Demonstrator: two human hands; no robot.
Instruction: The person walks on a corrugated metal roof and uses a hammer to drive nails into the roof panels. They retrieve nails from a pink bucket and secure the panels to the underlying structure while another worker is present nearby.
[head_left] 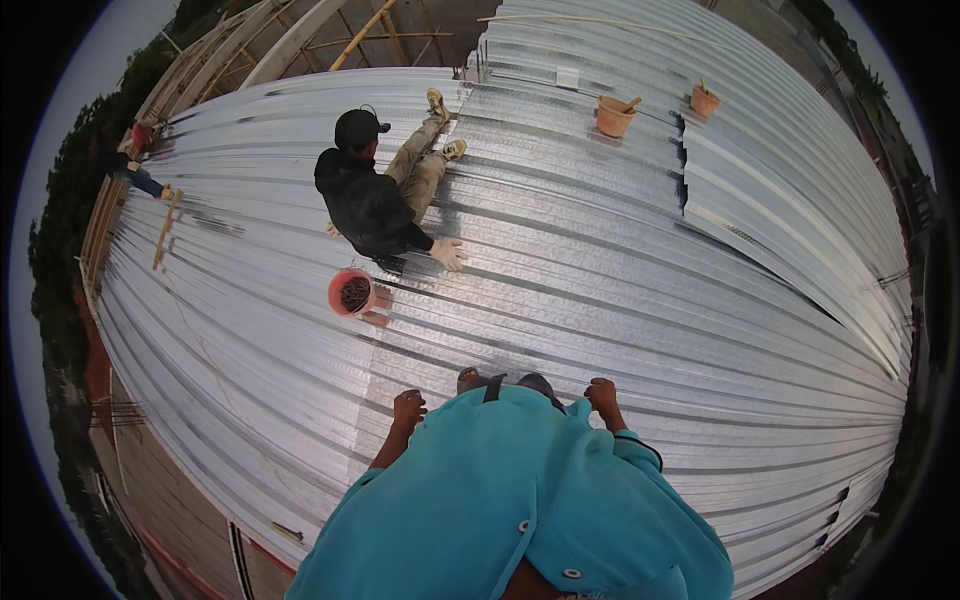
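On both sides of my blue-green shirt my hands hang low over the ribbed metal roofing sheets (pixel 540 300). My left hand (pixel 409 407) has its fingers curled in, and nothing shows in it. My right hand (pixel 601 392) is also curled, with nothing visible between the fingers. Both are small in the picture. Closest to my left hand stands a pink bucket (pixel 338 292) holding many small dark pieces, too small to name. Beyond it a person (pixel 365 205) in a dark top and cap sits on the sheets, one gloved hand (pixel 448 254) resting on the metal.
Two orange buckets (pixel 615 118) stand at the far right, beside a raised stack of sheets (pixel 790 220). Far left, another person (pixel 135 172) is near a wooden strip (pixel 167 230). Bare beams (pixel 290 45) border the far edge; the roof drops off at the left.
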